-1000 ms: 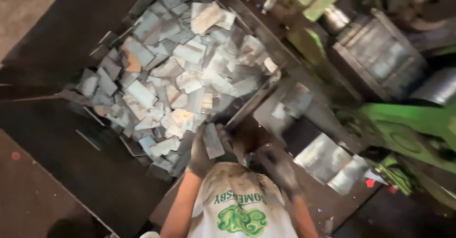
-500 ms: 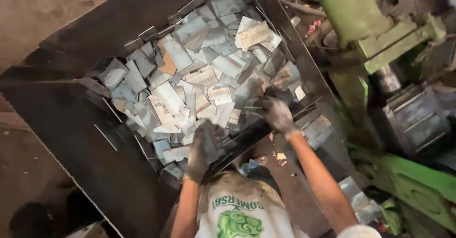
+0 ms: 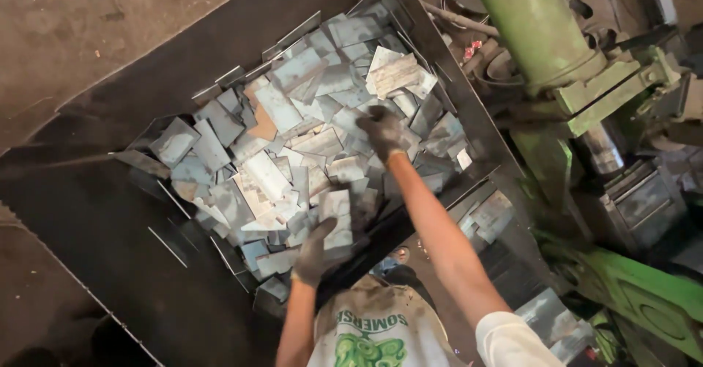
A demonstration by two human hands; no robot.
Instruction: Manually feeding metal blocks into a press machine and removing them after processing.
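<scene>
**Dark metal bin, heaped with cut plates**

Dusty concrete floor (image 3: 110, 23) around dark metal bin (image 3: 95, 220). Grey metal plates (image 3: 293, 162) heaped inside, most untouched. Left hand (image 3: 318, 253), gloved, fingers closed on one plate (image 3: 337, 217); right hand (image 3: 384, 132) spread over pile. Green press (image 3: 542, 37) cut off; right fingertips hard to make out.

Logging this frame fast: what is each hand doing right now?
Left hand: gloved, closed on a metal plate.
Right hand: gloved, down on the plate pile; grip cannot be told.
</scene>
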